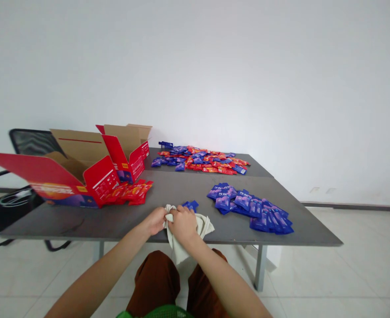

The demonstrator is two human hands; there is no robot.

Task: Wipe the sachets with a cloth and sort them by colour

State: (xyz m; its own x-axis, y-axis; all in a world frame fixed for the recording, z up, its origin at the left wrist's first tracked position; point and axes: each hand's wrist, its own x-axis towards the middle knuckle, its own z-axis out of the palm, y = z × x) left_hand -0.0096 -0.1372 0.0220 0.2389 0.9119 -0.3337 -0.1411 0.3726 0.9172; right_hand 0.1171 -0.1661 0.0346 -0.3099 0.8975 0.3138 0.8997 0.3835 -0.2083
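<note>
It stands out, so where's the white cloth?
In the head view, the cloth sits between the left hand and right hand at the table's near edge, just below a small cluster of blue packets.

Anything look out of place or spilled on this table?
Red sachets lie loose against the open red carton, looking spilled. The far heap mixes red and blue sachets, unlike the all-blue group nearby. A few blue sachets sit apart, beyond the cloth in the left hand and right hand.
</note>
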